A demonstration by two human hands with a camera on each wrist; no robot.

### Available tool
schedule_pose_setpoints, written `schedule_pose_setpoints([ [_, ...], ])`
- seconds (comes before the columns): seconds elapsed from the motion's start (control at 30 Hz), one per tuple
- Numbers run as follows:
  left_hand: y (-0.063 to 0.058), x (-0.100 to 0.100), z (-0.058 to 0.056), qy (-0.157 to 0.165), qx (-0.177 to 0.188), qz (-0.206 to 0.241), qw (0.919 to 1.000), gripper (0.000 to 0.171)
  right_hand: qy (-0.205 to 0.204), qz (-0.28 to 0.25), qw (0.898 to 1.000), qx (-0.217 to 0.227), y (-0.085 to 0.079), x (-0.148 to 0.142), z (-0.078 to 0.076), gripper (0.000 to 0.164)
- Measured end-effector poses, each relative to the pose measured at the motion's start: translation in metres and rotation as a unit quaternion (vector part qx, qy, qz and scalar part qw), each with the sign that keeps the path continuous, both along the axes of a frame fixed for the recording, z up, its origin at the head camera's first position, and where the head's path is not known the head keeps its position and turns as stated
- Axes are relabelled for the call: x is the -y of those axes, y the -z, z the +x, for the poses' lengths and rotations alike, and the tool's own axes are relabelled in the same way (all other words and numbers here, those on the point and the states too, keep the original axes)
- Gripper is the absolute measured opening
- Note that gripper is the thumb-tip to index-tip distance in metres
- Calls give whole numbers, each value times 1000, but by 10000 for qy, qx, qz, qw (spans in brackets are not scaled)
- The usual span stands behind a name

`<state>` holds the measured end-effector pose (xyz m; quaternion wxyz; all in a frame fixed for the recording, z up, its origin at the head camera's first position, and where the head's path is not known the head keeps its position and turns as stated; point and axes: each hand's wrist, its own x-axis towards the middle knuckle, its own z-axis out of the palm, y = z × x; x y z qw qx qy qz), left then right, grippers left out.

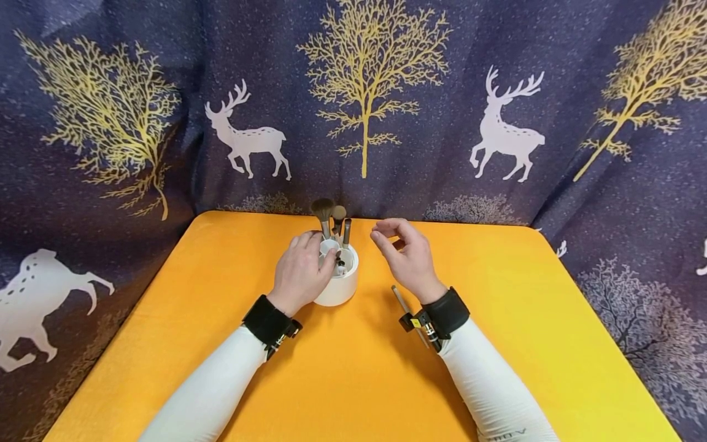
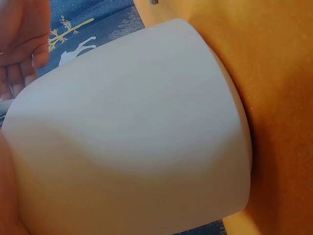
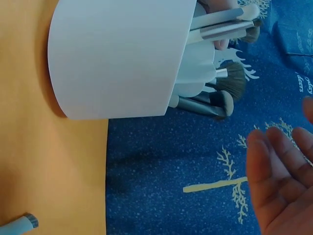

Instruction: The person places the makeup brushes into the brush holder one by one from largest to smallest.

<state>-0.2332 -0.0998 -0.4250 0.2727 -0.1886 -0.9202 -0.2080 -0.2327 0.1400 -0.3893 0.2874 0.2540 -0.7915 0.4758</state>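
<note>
A white round brush holder (image 1: 336,290) stands upright on the table with several makeup brushes in it, among them a wide dark-bristled brush (image 1: 323,210). My left hand (image 1: 301,268) grips the holder at its left side, the thumb over the near rim; part of the fingers is hidden behind it. To the right of the holder, my right hand (image 1: 410,255) hovers with loosely curled fingers and nothing in them. Under the right wrist a slim loose brush (image 1: 399,299) lies on the table, partly covered by the wrist camera; its tip (image 3: 30,221) appears in the right wrist view.
An orange-yellow cloth covers the table (image 1: 331,380). Close behind the table's back edge hangs a dark blue curtain (image 1: 414,172) printed with deer and trees. The holder stands near that back edge.
</note>
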Motion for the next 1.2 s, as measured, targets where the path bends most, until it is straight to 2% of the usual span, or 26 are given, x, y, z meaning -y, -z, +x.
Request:
schedule_pose_setpoints([
  [0.37, 0, -1, 0, 19, -43, 34, 10000, 66, 409, 350, 9976, 435, 0, -8, -5, 25],
  [0.53, 0, -1, -1, 44, -73, 53, 9999, 66, 632, 775, 9908, 912, 2, -11, -7, 26],
  [0.7, 1, -1, -1, 48, -93, 58, 9999, 65, 818, 1464, 9756, 1418, 7, -13, -10, 28],
  [0.9, 1, 0, 0, 55, -73, 31, 10000, 66, 998, 2320, 9487, 1903, 14, -16, -13, 34],
  [1.2, 1, 1, 0, 60, -118, 19, 9999, 66, 1084, 2966, 9176, 2414, 17, -19, -14, 40],
])
